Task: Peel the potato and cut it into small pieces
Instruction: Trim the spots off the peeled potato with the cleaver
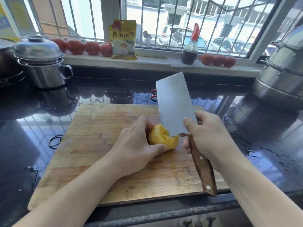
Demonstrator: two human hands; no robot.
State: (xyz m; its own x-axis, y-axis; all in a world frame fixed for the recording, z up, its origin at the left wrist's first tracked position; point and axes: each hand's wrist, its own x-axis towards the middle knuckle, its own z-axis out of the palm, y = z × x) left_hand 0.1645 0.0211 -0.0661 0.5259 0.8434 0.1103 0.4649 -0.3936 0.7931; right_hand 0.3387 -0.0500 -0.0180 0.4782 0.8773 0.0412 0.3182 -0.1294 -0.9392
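Observation:
A peeled yellow potato point(162, 138) lies on the wooden cutting board point(98, 145), near its middle. My left hand point(136, 145) grips the potato from the left, fingers curled over its top and thumb at its front. My right hand point(208, 136) holds a cleaver point(173, 104) by its wooden handle, with the thumb pressed on the flat of the blade. The blade's heel corner sits in the potato's right side, the blade tilted up and away.
The board lies on a wet black counter point(262, 153). A steel pot point(42, 63) stands at the left, stacked steel steamers point(282, 71) at the right. Tomatoes point(82, 46), a yellow packet point(123, 39) and a sauce bottle point(190, 49) line the windowsill. A red peeler point(153, 95) lies behind the board.

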